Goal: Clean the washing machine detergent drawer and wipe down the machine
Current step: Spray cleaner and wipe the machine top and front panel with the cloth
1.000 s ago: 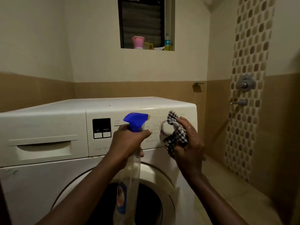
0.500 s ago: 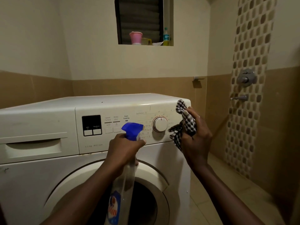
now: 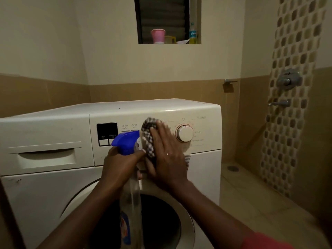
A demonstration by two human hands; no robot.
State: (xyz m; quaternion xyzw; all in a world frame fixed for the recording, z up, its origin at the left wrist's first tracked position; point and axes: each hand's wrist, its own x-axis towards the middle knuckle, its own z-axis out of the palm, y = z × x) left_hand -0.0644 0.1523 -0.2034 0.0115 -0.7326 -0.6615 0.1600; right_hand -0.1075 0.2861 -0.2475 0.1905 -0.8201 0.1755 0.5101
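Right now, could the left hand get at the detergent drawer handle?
Probably not freely: the left hand is wrapped around the spray bottle. The path to the detergent drawer looks clear, but the fingers are occupied.

My right hand [image 3: 168, 155] has swung left across the dial [image 3: 184, 133], from the panel's right edge to just left of it, and now presses the cloth [image 3: 148, 139] flat there. The cloth now touches my left hand [image 3: 122, 164] on the sprayer [image 3: 126, 141].

head view: worn on my head, facing forward and slightly down.
nearness: close; washing machine [image 3: 161, 112] front at 12 o'clock.
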